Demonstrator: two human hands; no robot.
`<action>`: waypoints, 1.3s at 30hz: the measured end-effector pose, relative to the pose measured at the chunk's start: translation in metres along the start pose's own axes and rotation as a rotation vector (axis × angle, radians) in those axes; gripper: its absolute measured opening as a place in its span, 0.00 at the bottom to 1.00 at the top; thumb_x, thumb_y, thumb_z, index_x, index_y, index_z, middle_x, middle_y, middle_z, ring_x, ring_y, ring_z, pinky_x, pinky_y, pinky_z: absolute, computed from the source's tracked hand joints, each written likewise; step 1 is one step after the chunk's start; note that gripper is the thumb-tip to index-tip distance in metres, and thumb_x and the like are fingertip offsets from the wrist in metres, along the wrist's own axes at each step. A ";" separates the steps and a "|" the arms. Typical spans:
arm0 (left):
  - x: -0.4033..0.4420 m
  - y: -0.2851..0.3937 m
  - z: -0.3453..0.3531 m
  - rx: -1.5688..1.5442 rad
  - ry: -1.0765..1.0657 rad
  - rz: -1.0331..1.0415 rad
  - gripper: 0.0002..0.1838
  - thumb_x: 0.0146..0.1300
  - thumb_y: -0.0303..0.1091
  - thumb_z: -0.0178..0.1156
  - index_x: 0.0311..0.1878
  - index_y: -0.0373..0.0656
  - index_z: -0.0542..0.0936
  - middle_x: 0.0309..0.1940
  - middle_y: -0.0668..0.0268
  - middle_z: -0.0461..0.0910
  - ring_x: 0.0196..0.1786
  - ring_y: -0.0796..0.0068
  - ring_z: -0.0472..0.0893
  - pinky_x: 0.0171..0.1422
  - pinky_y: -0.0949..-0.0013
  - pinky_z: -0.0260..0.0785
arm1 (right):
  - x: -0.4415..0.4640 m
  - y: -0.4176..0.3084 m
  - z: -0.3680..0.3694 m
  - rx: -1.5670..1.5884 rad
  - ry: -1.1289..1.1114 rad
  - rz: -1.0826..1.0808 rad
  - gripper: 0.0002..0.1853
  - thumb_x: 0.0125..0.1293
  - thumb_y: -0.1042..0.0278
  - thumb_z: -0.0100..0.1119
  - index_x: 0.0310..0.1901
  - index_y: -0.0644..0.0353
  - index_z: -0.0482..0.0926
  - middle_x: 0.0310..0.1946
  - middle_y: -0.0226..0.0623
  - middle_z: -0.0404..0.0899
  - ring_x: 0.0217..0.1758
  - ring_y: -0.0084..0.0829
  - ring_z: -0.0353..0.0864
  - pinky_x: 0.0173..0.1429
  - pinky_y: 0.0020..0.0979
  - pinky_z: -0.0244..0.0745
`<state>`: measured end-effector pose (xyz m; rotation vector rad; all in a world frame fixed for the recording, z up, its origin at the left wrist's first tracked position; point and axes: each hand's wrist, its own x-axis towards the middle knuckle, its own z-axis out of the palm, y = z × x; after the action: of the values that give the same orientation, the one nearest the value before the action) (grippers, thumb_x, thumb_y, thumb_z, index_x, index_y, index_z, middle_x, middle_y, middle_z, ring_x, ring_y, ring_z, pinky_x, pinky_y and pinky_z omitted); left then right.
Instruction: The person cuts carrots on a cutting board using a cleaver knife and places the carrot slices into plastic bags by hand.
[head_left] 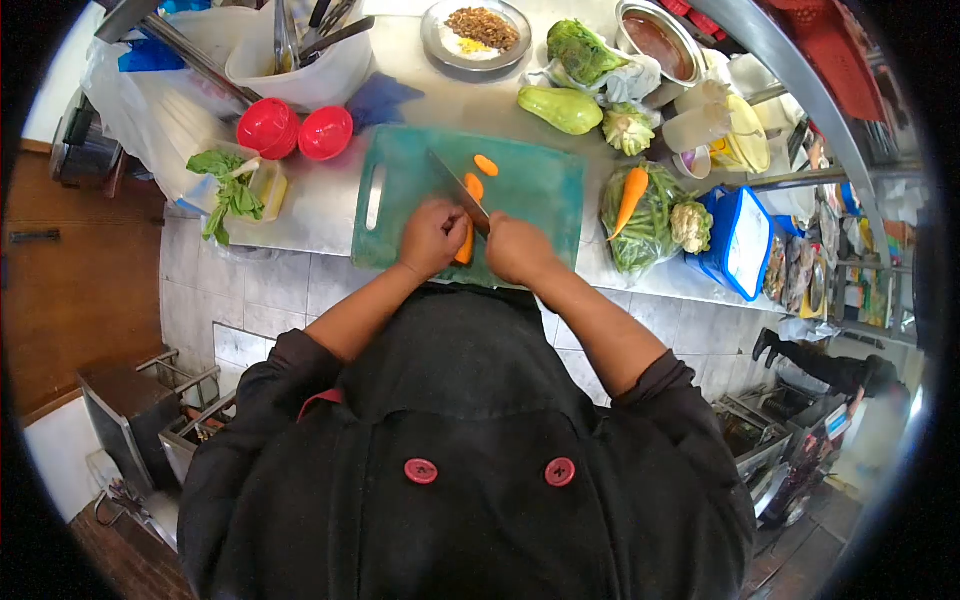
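Note:
A green cutting board [540, 190] lies in front of me on the steel counter. Near its front edge my left hand [433, 238] has its fingers curled over a carrot [465, 246], holding it against the board. My right hand [518, 248] grips the handle of a kitchen knife [462, 188], whose blade points up and to the left alongside the carrot. Just beyond the hands, an orange carrot slice [486, 165] lies flat on the board, and another cut piece [473, 187] rests against the blade. The handle is mostly hidden by my right fist.
Red bowls [325, 133], leafy greens [238, 190] and a white tub of utensils [300, 75] stand left. At the back is a metal plate [476, 35] of chopped food. Right are a chayote-like green vegetable [560, 110], bagged green beans [645, 215], a whole carrot [629, 200] and a blue container [738, 240].

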<state>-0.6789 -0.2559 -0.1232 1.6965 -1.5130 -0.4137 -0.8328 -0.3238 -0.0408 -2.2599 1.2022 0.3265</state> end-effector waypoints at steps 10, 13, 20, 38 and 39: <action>-0.003 -0.002 0.007 -0.089 0.073 -0.056 0.05 0.57 0.31 0.64 0.33 0.41 0.80 0.31 0.58 0.78 0.34 0.56 0.79 0.38 0.60 0.73 | -0.059 -0.011 -0.053 -0.106 -0.145 0.037 0.13 0.61 0.74 0.48 0.46 0.68 0.74 0.38 0.59 0.82 0.44 0.55 0.84 0.48 0.51 0.77; -0.004 -0.003 0.006 -0.093 0.053 -0.075 0.04 0.57 0.31 0.64 0.33 0.42 0.80 0.31 0.58 0.78 0.33 0.56 0.79 0.37 0.60 0.72 | -0.062 -0.009 -0.054 -0.091 -0.182 0.061 0.13 0.61 0.74 0.48 0.46 0.68 0.74 0.39 0.59 0.83 0.44 0.55 0.84 0.48 0.51 0.77; -0.001 -0.001 0.004 -0.050 0.077 0.005 0.04 0.57 0.31 0.63 0.32 0.41 0.80 0.30 0.58 0.78 0.34 0.53 0.79 0.37 0.57 0.71 | -0.051 -0.004 -0.051 -0.095 -0.211 0.038 0.13 0.61 0.73 0.48 0.46 0.67 0.75 0.39 0.57 0.83 0.45 0.54 0.84 0.49 0.50 0.77; 0.018 -0.006 -0.037 0.390 -0.234 -0.080 0.32 0.54 0.45 0.66 0.60 0.38 0.73 0.57 0.51 0.74 0.60 0.47 0.72 0.68 0.50 0.62 | -0.064 0.070 0.016 0.248 0.572 -0.016 0.23 0.56 0.64 0.56 0.54 0.59 0.79 0.35 0.57 0.80 0.38 0.55 0.81 0.45 0.49 0.76; 0.035 -0.004 -0.040 0.509 -0.197 -0.048 0.33 0.55 0.45 0.66 0.61 0.38 0.72 0.61 0.50 0.72 0.63 0.46 0.70 0.71 0.48 0.59 | -0.063 0.077 0.022 0.250 0.590 -0.008 0.23 0.56 0.64 0.56 0.54 0.59 0.79 0.35 0.57 0.80 0.38 0.55 0.81 0.45 0.49 0.76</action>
<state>-0.6400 -0.2748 -0.0925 2.1350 -1.8346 -0.2352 -0.9311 -0.3021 -0.0580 -2.1979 1.4174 -0.5065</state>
